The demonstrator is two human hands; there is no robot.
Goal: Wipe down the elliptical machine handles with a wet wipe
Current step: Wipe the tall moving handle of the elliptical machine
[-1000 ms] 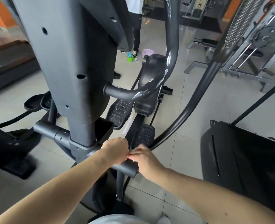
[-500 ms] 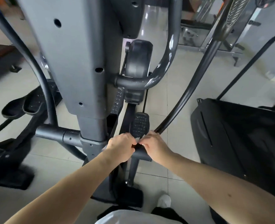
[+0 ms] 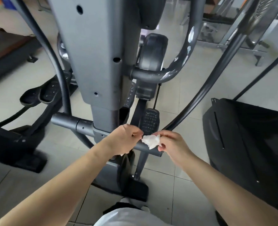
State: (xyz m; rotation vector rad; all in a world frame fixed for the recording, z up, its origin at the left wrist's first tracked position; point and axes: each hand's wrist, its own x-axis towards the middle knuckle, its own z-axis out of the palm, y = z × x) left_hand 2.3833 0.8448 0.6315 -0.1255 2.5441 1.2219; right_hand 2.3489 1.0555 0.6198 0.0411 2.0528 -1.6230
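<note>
Pinched in the right hand [image 3: 172,145]: a crumpled white wet wipe [image 3: 151,140], pressed against the top of the short dark grey horizontal handle bar [image 3: 144,148] near its capped right end, probably bunched to give a fresh face for rubbing. Left hand [image 3: 123,140] alongside, fingers curled, maybe tugging the wipe's edge; a scrap of white below the palm, too hidden to identify. Beyond, rising from the grey central column [image 3: 92,51]: long curved black handles [image 3: 205,88], likely awaiting wiping.
</note>
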